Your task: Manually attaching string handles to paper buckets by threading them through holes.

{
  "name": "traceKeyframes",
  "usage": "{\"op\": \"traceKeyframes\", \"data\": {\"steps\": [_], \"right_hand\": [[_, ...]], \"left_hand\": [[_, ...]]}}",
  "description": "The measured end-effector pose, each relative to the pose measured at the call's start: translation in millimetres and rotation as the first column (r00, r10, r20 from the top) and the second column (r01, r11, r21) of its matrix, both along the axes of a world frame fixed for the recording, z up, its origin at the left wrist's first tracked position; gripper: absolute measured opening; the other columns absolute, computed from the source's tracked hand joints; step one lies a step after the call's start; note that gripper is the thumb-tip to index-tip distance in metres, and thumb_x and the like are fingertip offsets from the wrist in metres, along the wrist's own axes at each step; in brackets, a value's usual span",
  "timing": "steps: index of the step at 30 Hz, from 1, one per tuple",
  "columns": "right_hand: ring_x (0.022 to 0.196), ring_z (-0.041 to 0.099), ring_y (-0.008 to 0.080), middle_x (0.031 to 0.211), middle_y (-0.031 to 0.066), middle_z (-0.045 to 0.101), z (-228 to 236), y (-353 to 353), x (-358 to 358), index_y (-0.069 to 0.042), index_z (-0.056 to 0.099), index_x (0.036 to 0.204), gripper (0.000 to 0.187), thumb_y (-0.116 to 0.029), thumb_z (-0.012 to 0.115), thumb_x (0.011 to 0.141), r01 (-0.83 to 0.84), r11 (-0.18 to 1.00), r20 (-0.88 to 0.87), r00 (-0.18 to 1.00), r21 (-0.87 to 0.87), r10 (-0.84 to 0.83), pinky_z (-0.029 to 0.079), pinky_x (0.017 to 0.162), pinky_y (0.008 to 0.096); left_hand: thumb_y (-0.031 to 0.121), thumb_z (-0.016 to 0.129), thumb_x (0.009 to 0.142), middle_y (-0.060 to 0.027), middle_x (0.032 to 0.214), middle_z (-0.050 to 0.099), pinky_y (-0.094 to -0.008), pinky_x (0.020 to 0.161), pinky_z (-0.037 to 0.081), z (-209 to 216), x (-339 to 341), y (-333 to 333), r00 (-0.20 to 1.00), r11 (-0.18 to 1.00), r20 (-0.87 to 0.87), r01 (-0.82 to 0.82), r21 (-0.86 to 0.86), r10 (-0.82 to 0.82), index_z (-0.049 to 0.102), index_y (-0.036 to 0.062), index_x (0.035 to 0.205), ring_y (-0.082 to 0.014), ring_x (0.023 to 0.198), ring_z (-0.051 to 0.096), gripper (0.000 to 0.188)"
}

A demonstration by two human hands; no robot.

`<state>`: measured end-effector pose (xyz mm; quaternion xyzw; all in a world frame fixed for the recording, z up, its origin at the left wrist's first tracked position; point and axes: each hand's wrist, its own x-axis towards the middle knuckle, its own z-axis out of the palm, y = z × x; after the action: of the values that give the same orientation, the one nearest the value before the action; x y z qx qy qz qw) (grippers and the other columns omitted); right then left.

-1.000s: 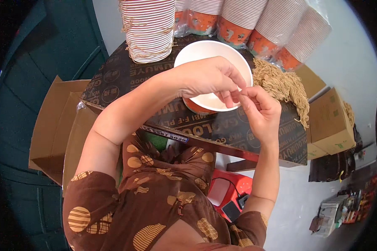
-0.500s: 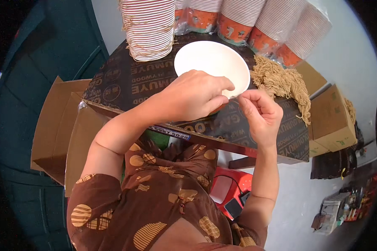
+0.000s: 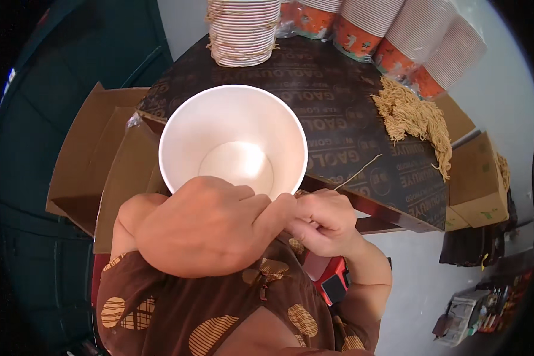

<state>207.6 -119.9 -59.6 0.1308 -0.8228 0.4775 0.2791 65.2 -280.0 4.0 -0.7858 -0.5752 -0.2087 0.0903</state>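
Note:
A large white paper bucket (image 3: 231, 127) is tilted so its open mouth and bare inside face me. My left hand (image 3: 213, 228) is closed at its near rim, fingers curled and thumb side hidden. Against the left fingertips, at the rim's right side, my right hand (image 3: 326, 221) pinches a tan string. The string's loose end (image 3: 362, 169) sticks out past the right hand toward the table. Where the string runs between the hands is hidden.
A dark plywood table (image 3: 314, 89) has a stack of string-tied paper buckets (image 3: 243, 32) at the back. Several bagged stacks with orange bases, such as one bucket stack (image 3: 362, 38), stand to its right. A tan string bundle (image 3: 418, 115) lies at the right edge. Cardboard boxes (image 3: 471, 184) flank the table.
The bucket has come off the table toward my body and tilted its mouth to me. Both hands moved down and nearer with it, and a string end now shows beyond my right hand.

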Motion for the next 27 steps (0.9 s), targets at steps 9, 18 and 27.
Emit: {"op": "traceKeyframes", "data": {"steps": [9,18,27], "right_hand": [[0.050,0.049,0.0085,0.059,-0.0004,0.054,-25,-26,7,-0.003,0.065,0.083,0.005,0.001,0.067,0.082,0.028,0.997,0.117,0.993,-0.075,-0.019,0.037,0.048,0.0240],[0.073,0.052,0.0011,0.081,-0.0040,0.062,-93,0,10,0.000,0.063,0.093,0.005,-0.004,0.060,0.093,0.332,0.815,0.382,0.912,-0.475,-0.149,0.043,0.066,0.0181],[0.064,0.047,-0.0009,0.076,-0.0065,0.060,-143,11,2,-0.002,0.066,0.093,0.005,-0.005,0.063,0.091,0.483,0.609,0.481,0.857,-0.630,-0.182,0.036,0.055,0.0161]], "left_hand": [[0.007,0.065,0.072,-0.0084,0.070,0.059,-0.0379,0.056,0.050,-38,-6,-12,0.989,0.995,0.145,0.023,-0.100,-0.009,0.058,0.0038,0.102,-0.0282,0.065,0.063,0.030],[0.006,0.061,0.074,-0.0170,0.071,0.062,-0.0472,0.059,0.048,-124,-34,55,0.953,0.974,0.303,0.060,-0.218,0.009,0.060,0.0042,0.097,-0.0373,0.066,0.062,0.023],[0.001,0.055,0.079,-0.0108,0.078,0.066,-0.0328,0.069,0.050,-198,-34,72,0.510,0.879,0.836,0.282,-0.385,0.203,0.060,-0.0025,0.103,-0.0138,0.075,0.062,0.025]]}}
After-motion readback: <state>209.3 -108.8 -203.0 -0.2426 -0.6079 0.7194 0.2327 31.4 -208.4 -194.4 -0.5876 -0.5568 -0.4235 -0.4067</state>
